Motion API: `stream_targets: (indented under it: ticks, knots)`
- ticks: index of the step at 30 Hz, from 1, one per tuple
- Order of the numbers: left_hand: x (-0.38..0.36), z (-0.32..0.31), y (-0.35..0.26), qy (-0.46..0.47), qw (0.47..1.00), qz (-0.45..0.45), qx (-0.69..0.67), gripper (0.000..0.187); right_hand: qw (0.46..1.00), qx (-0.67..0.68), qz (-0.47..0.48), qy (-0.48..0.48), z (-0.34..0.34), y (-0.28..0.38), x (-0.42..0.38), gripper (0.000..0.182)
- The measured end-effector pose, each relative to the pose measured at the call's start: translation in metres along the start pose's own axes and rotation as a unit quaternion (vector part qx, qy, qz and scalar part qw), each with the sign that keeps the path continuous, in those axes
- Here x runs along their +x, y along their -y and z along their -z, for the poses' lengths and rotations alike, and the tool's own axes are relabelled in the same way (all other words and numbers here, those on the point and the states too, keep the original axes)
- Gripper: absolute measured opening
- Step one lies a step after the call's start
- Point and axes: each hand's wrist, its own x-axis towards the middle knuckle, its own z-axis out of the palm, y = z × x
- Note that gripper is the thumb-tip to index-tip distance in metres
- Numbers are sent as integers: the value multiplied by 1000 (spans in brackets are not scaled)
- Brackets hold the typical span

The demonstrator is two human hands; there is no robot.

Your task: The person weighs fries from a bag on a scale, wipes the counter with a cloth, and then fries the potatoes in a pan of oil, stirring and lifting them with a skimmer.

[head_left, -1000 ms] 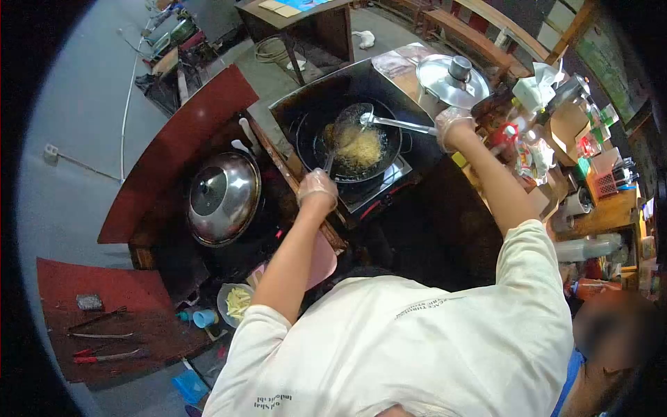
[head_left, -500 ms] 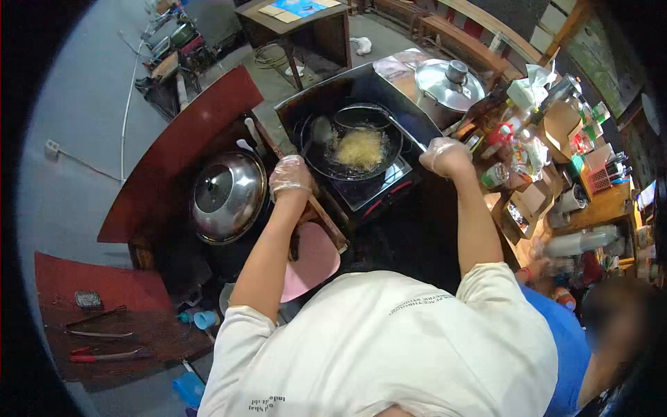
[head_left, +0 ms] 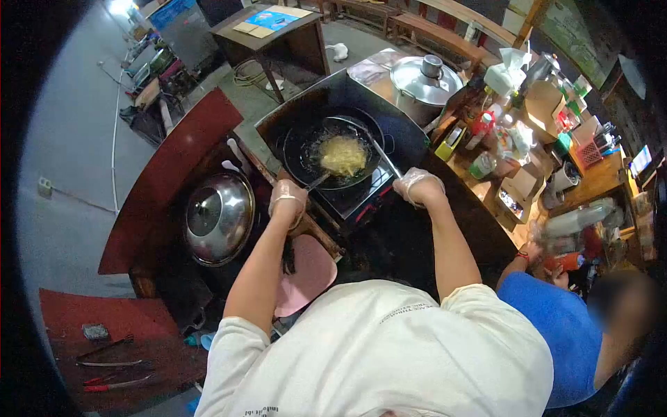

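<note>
My left hand (head_left: 287, 197), in a clear plastic glove, is closed on a spatula (head_left: 318, 182); its head is hidden at the food's near edge. My right hand (head_left: 420, 187), gloved too, grips the long metal handle of a skimmer (head_left: 387, 161). This handle slants over the right side of a black wok (head_left: 292, 167), and the skimmer's round head is hard to make out against the dark wok. A yellow clump of frying food (head_left: 342, 156) sits in bubbling oil between the two tools. The wok stands on a stove (head_left: 363, 203) behind dark metal guards.
A domed lid (head_left: 219, 219) lies left of my left arm, above a pink stool (head_left: 306, 274). Beyond the stove stands a lidded pot (head_left: 420, 87). Bottles and boxes crowd the right-hand counter (head_left: 451, 163). A person in blue (head_left: 549, 333) works close by at right.
Both hands have drawn nearer each other. The skimmer handle has swung steeper, and the spatula's head has moved from the wok's left side down toward the food. The camera view has shifted slightly.
</note>
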Motion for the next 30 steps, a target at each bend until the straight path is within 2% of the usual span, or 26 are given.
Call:
stream_targets:
  ticks: [1, 2, 3, 5, 6, 7, 9, 11, 13, 14, 15, 17, 18, 21, 22, 26, 29, 30]
  knots:
    - [4, -9, 0, 8, 997, 22, -69, 32, 999, 47, 1, 18, -2, -3, -2, 38]
    - [56, -57, 36, -39, 990, -115, 70, 28, 995, 95, 3, 37, -4, -5, -2, 36]
    - [35, -45, 18, -38, 990, -116, 71, 28, 995, 96, 2, 37, -5, -6, -2, 36]
    - [-4, -27, -16, -66, 988, -36, -136, 23, 994, 81, -8, 67, -4, -7, -2, 40]
    - [20, -46, -2, -120, 984, -133, -10, 21, 988, 120, -40, 93, 8, 0, -12, 36]
    - [20, -52, 1, -119, 984, -131, -11, 21, 988, 118, -40, 94, 2, -7, -8, 36]
    - [-1, -47, -2, -156, 967, -110, -167, 21, 984, 151, 86, 30, -23, -34, 13, 30]
    - [1, -51, 8, -166, 966, -105, -167, 24, 977, 196, 80, 25, -33, -41, 22, 28]
    - [-4, -44, 12, -173, 972, -114, -113, 29, 965, 258, -16, 43, -14, -24, 1, 28]
    - [-9, -39, 17, -168, 969, -151, -104, 33, 975, 221, 8, 27, -12, -25, -1, 28]
    - [-14, -37, 20, -168, 969, -148, -104, 33, 975, 220, 9, 29, -11, -28, -2, 28]
    - [-26, -32, 23, -189, 963, -187, -34, 33, 960, 276, 15, 46, -10, -30, -5, 32]
    - [-27, -33, 29, -218, 945, -244, -10, 32, 958, 283, 18, 48, -9, -30, -6, 29]
    - [-42, -25, 32, -234, 930, -277, 58, 29, 960, 272, 9, 73, 0, -24, -8, 29]
    - [-43, -26, 37, -258, 910, -318, 65, 29, 960, 267, 3, 84, 2, -23, -9, 29]
    - [-59, -18, 39, -262, 903, -320, 118, 32, 965, 253, 11, 69, 12, -15, -14, 29]
    - [-72, -13, 39, -292, 878, -359, 119, 35, 973, 222, -7, 68, 21, -4, -19, 27]
    - [-77, -11, 37, -288, 878, -360, 131, 36, 956, 283, 3, 79, 15, -8, -14, 26]
